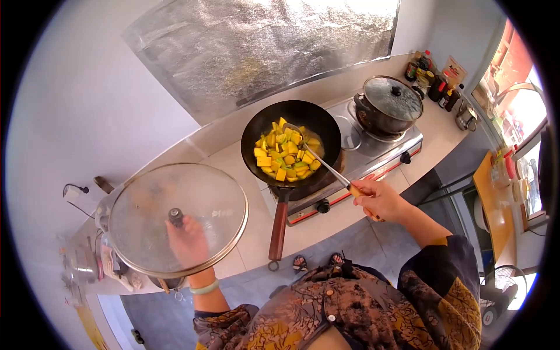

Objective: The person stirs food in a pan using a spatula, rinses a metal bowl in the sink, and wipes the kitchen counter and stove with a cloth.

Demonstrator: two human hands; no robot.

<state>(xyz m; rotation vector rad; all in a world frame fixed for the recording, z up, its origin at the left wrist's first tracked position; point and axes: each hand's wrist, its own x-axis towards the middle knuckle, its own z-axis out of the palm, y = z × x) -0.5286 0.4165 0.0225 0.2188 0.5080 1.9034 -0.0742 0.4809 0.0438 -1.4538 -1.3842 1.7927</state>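
Observation:
My left hand (188,239) is closed round the knob of a large glass lid (140,204). It shows through the glass, and the lid is held up left of the wok. In my right hand (379,201) is the wooden-ended handle of a metal spatula (328,165), whose head rests among yellow chunks (286,153) with bits of green. These chunks lie in a black wok (254,125) on the left burner of the gas stove (373,169). The wok's wooden handle (279,224) points towards me, with neither hand on it.
A lidded pot (388,111) sits on the right burner. Sauce bottles (438,87) and a small metal jug (466,118) stand at the counter's right end. Foil (262,52) covers the wall behind. A socket with a plug (76,191) is at the left.

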